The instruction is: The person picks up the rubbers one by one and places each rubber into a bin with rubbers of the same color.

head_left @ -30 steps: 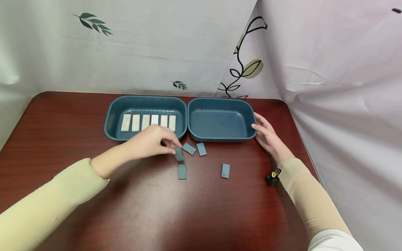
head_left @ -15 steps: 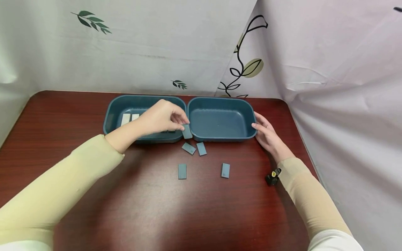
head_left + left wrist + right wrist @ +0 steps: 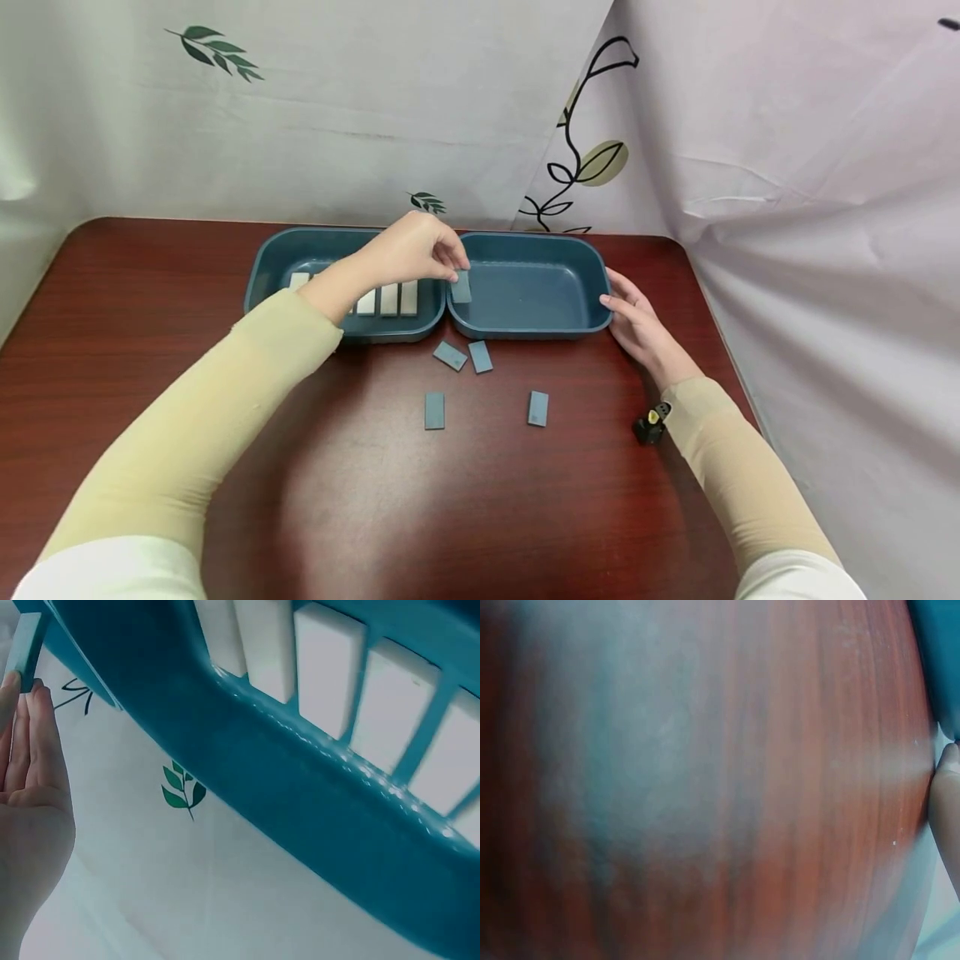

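Observation:
My left hand (image 3: 411, 246) pinches a grey-blue rectangular tile (image 3: 461, 287) between thumb and fingers, over the left end of the right blue bin (image 3: 525, 334). The left wrist view shows the tile (image 3: 27, 649) at the fingertips. Beside it, the left blue bin (image 3: 375, 336) holds a row of white tiles (image 3: 389, 300), partly hidden by my left forearm. My right hand (image 3: 643, 329) rests against the right end of the right bin, thumb at the rim and fingers along the outer wall. The right wrist view catches only its edge near the bin.
Several grey-blue tiles lie on the dark red table (image 3: 510, 500): an angled tile (image 3: 450, 356) and a second tile (image 3: 481, 357) before the bins, a third tile (image 3: 434, 411) nearer. A small black device (image 3: 649, 425) sits by the right wrist. White curtain (image 3: 337, 125) hangs behind.
My left hand has carried the grey-blue tile from the table in front of the left bin, up and to the right, over the right bin. The right hand has stayed put.

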`<state>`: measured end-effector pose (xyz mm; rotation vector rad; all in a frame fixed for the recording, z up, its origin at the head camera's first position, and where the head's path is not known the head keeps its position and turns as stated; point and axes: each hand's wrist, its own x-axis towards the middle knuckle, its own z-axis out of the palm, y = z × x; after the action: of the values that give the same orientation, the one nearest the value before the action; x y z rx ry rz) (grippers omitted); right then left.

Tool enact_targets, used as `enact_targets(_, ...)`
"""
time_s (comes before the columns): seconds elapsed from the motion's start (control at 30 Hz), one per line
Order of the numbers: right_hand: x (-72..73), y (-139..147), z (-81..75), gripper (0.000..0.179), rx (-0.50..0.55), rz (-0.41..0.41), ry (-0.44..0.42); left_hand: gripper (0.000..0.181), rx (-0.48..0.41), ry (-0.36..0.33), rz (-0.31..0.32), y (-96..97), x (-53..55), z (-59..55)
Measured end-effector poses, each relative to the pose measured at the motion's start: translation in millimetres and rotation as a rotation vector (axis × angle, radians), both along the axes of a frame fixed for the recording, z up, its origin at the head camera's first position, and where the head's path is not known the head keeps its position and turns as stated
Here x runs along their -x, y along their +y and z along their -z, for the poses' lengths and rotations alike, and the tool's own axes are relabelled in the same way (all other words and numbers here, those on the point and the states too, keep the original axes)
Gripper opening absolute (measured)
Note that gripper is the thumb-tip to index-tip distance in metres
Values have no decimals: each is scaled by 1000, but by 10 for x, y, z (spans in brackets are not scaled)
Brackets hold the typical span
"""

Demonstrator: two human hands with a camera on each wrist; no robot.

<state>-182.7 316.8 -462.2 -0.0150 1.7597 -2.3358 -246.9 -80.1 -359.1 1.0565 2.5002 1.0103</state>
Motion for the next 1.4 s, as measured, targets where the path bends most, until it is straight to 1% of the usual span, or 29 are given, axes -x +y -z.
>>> enact_targets(0.2, 18, -5, -3, 53, -16, -3, -6, 13, 30, -16, 2, 134, 146, 39)
enact_targets(0.3, 23, -9, -9, 51, -10, -2, -7, 15, 45, -35, 12, 195, 216, 74)
enact_targets(0.4, 28, -15, -12, 50, -3, 0, -5, 17, 60, -38, 22, 246, 279, 113)
enact_targets(0.53, 34, -20, -11, 49, 4, 0, -5, 18, 86, -33, 40, 307, 332, 134)
enact_targets(0.77, 31, -13, -10, 49, 3, 2, -6, 16, 164, -42, 67, 399, 425, 172)
enact_targets(0.93, 27, 6, 7, 48, -10, 3, -10, 14, 216, -41, 103, 455, 453, 181)
enact_targets(1.13, 23, 17, 27, 48, -6, 8, -9, 13, 233, -43, 123, 499, 452, 204)
enact_targets(1.27, 25, 22, 28, 47, -4, 8, -7, 13, 265, -28, 139, 522, 478, 226)
enact_targets(1.4, 21, 22, 22, 47, -8, 9, -10, 12, 294, -6, 150, 544, 482, 226)
